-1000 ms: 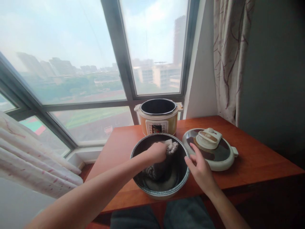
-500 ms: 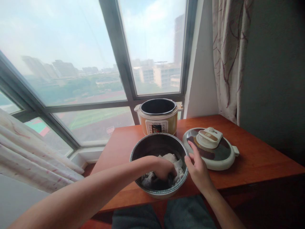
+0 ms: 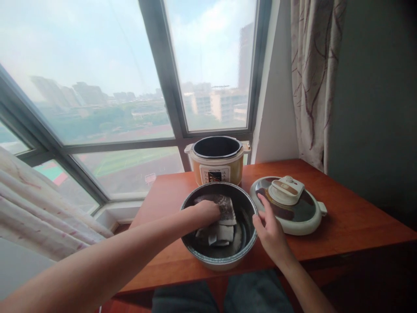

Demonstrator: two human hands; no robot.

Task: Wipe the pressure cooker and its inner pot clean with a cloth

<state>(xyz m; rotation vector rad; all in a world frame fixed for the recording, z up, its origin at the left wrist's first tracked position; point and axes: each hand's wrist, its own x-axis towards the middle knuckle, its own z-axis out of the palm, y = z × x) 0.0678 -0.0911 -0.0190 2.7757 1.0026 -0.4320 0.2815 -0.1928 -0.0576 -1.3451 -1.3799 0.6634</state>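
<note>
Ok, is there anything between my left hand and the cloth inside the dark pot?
Nothing visible. The left hand is inside the dark pot and already on the cloth. The right hand rests at the pot's right rim, clear of the cloth.

dark grey round metal inner pot (image 3: 195, 250) | grey-white crumpled cloth (image 3: 224, 213) | beige-gold cooker base (image 3: 217, 167) | cream-and-brown lid (image 3: 286, 204) | reddish-brown wooden table (image 3: 342, 217) | cream branch-patterned curtain (image 3: 312, 78)
</note>
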